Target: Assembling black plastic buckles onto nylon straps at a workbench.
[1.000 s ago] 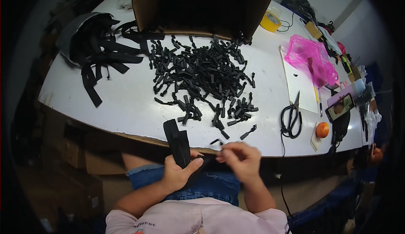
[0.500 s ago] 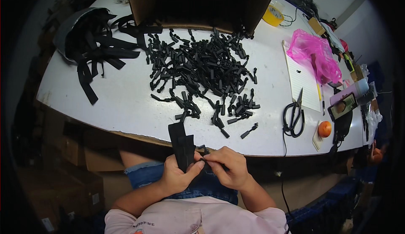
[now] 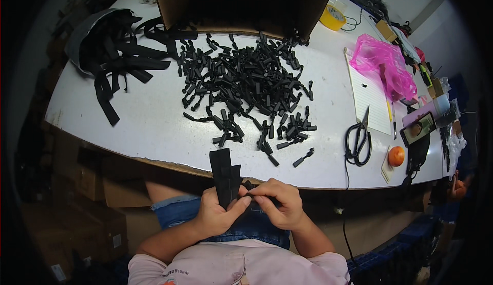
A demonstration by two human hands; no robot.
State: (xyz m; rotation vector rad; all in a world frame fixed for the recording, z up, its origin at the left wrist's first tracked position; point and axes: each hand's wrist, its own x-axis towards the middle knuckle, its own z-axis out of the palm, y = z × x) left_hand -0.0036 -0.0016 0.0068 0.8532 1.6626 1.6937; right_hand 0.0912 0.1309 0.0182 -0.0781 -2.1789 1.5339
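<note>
Down at the lap, just below the near edge of the white oval worktable, the left hand is clamped around a flat black woven strap piece that stands upright out of the fist, its top end poking up over the table edge. The right hand is pinched shut beside it, thumb and forefinger nipping a small dark part right against the strap's lower end; what exactly that part is, I can't make out. The strap looks light and floppy, soft enough to fold, so I'd judge gripping it low with the fist and guiding the end with the fingertips is the sensible hold. Further up the table sits a big loose heap of small black plastic clips, behind it an open brown cardboard box, and off at the table's left end a tangle of long black straps. At the right end lie black-handled scissors.
</note>
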